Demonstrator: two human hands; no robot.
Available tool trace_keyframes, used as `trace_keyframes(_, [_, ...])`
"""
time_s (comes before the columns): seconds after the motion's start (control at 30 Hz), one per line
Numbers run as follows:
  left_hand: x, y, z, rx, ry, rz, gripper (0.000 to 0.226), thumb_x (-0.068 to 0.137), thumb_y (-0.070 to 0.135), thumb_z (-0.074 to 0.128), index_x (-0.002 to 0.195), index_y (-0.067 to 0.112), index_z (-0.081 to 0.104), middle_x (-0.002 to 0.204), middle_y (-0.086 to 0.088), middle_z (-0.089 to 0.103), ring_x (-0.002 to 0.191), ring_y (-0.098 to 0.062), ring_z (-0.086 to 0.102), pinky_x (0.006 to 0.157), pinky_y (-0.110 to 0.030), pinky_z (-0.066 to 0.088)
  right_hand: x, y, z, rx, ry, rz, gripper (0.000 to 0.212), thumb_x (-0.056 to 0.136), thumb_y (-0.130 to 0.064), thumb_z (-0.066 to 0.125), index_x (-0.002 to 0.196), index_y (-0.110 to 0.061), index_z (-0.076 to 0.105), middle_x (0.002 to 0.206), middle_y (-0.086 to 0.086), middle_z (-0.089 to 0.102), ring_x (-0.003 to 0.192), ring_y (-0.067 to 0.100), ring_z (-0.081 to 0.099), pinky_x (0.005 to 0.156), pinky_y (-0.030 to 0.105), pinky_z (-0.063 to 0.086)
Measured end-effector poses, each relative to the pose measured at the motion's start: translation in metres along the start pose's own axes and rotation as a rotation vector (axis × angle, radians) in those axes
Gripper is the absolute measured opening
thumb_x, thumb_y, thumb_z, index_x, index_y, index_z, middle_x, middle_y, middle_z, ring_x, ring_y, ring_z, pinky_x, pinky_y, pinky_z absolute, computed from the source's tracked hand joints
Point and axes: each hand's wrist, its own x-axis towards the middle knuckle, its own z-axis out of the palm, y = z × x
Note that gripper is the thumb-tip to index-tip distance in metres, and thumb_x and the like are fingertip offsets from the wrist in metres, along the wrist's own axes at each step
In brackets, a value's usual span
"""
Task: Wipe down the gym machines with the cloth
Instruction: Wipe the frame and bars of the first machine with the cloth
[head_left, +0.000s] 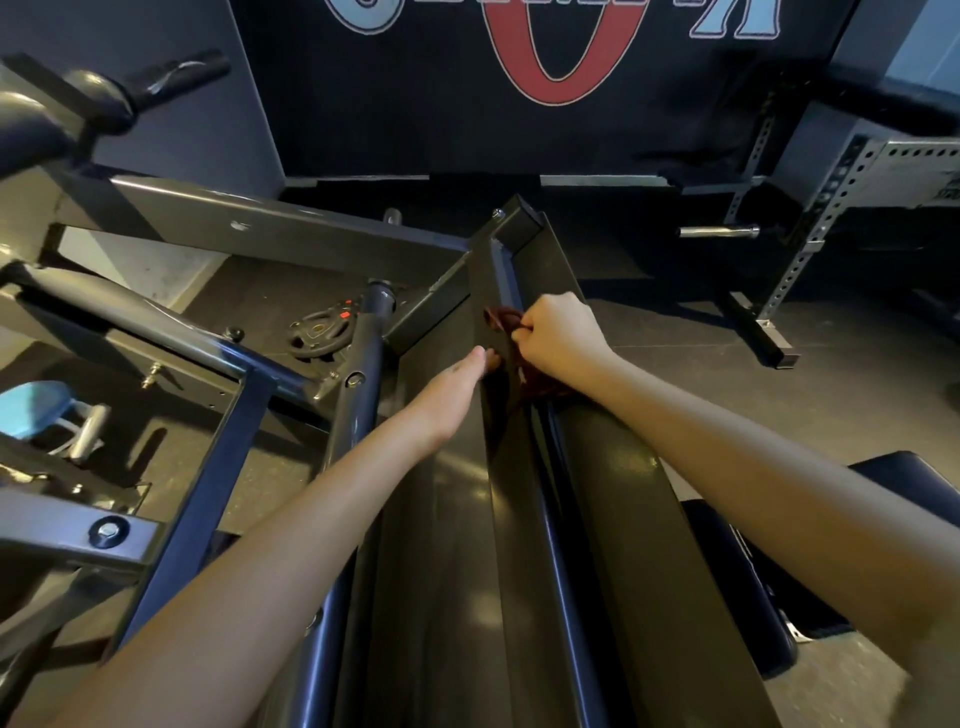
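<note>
Both arms reach forward over the gym machine (519, 519), a dark metal frame whose long sloped beam runs away from the camera with a raised central ridge. The cloth (503, 318), dark red, is bunched against that ridge near the far end of the beam. Part of it shows just ahead of the knuckles and more of it trails down the ridge under the wrist.

The right hand (558, 332) sits on the right side of the ridge. Its fingers (524, 328) are curled tight and clamped on the cloth, which bulges out past them to the left.

The left hand (457, 384) comes in from the left side of the ridge, seen edge-on and stretched forward, its fingertips (487, 357) meeting the ridge just below the cloth. The ridge hides their ends, so I cannot tell whether they pinch the fabric or only press beside it.

A weight plate (318, 335) lies on the floor to the left of the beam. A perforated steel rack (810, 208) stands to the right, near the wall.
</note>
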Motion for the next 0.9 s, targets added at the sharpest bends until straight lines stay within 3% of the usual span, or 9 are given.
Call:
trace_keyframes(0.13, [0.000,0.004,0.000,0.037,-0.002,-0.010,0.055,0.105,0.046,0.017,0.148,0.020,0.038,0.157,0.003,0.031,0.146,-0.015,0.020,0.115,-0.034,0.012,0.041,-0.001,0.001,-0.007,0.054,0.012,0.018,0.095,-0.021,0.057,0.098,-0.008,0.068,0.088,0.006,0.065,0.083,0.020,0.065,0.077,0.031,0.054])
trace_keyframes(0.33, [0.002,0.000,0.000,0.030,-0.030,0.039,0.052,0.105,0.043,0.017,0.149,0.021,0.035,0.155,0.006,0.034,0.146,-0.012,0.022,0.106,-0.024,0.015,0.004,0.021,0.002,-0.003,-0.121,-0.064,0.013,0.095,-0.023,0.057,0.087,-0.019,0.066,0.078,-0.006,0.061,0.070,0.003,0.060,0.058,0.013,0.042])
trace_keyframes(0.47, [0.004,-0.002,0.001,0.048,0.000,0.031,0.053,0.105,0.043,0.018,0.149,0.019,0.036,0.156,0.002,0.032,0.145,-0.013,0.022,0.102,-0.023,0.015,0.036,0.010,-0.001,-0.033,-0.021,-0.062,0.015,0.094,-0.022,0.059,0.090,-0.010,0.068,0.083,0.001,0.064,0.077,0.013,0.064,0.072,0.026,0.054])
trace_keyframes(0.63, [0.003,-0.004,0.001,0.027,0.009,0.035,0.050,0.105,0.042,0.017,0.144,0.023,0.043,0.156,0.005,0.031,0.146,-0.013,0.020,0.114,-0.032,0.013,0.058,0.006,0.002,-0.015,0.058,0.000,0.022,0.096,-0.024,0.056,0.097,-0.008,0.071,0.089,0.006,0.066,0.083,0.021,0.065,0.077,0.032,0.053])
trace_keyframes(0.8, [0.003,-0.002,0.003,0.004,0.015,0.053,0.050,0.106,0.040,0.017,0.145,0.022,0.042,0.153,0.007,0.037,0.144,-0.009,0.024,0.106,-0.023,0.014,0.000,0.023,0.001,-0.022,-0.116,-0.084,0.013,0.096,-0.023,0.057,0.093,-0.017,0.068,0.080,-0.006,0.061,0.071,0.003,0.060,0.062,0.014,0.044])
trace_keyframes(0.9, [0.001,-0.001,0.004,-0.013,0.014,0.025,0.051,0.105,0.043,0.019,0.147,0.021,0.039,0.154,0.005,0.035,0.145,-0.012,0.023,0.109,-0.026,0.015,0.004,0.015,0.000,-0.043,-0.057,-0.089,0.014,0.095,-0.023,0.058,0.092,-0.014,0.068,0.081,-0.004,0.062,0.072,0.006,0.062,0.065,0.018,0.049])
